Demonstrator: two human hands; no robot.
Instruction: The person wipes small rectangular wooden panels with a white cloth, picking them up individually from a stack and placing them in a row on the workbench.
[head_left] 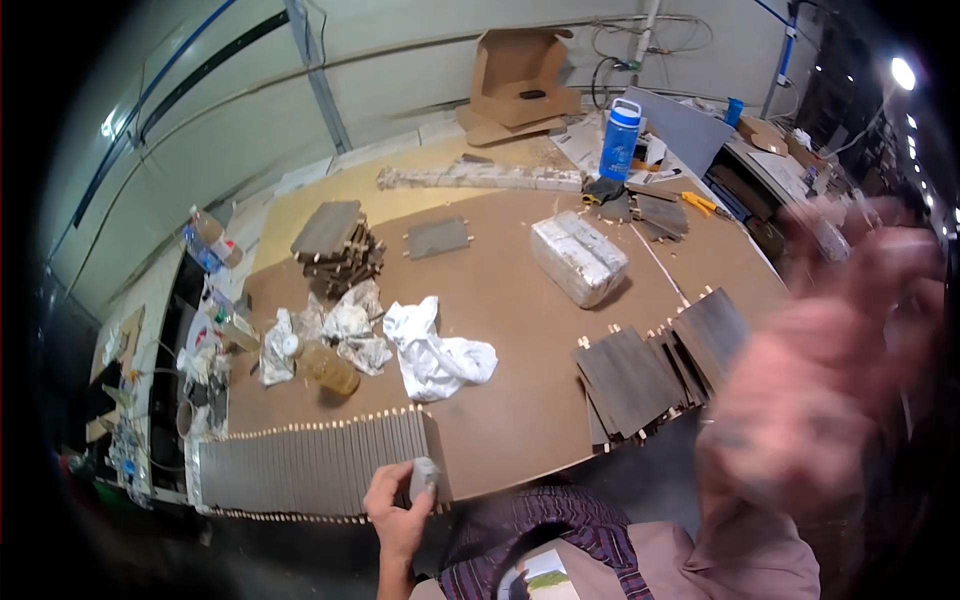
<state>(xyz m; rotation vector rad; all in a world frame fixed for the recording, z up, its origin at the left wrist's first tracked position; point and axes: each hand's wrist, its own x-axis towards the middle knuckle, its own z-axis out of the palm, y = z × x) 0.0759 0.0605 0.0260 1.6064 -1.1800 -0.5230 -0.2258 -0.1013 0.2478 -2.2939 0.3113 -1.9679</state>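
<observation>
Near the table's front edge, my left hand [398, 505] is closed around a small grey block-like piece [424, 478]. It is beside the right end of a long row of thin grey-brown slats [310, 462], which stand on edge pressed together with pale wooden pegs sticking out along both sides. My right hand [830, 370] is raised close to the camera at the right, smeared by motion, so its grip cannot be made out. Below and left of it, flat grey-brown panels [628, 375] with pegs lean in a fanned group at the table edge.
A white-wrapped block [580, 258], stacked pegged panels [335, 235], a single panel [437, 238] and crumpled white cloths [435, 350] lie on the brown table [500, 290]. A bottle of yellowish liquid [330, 368] lies among the cloths. Farther back are a blue bottle [619, 145] and an open cardboard box [520, 85].
</observation>
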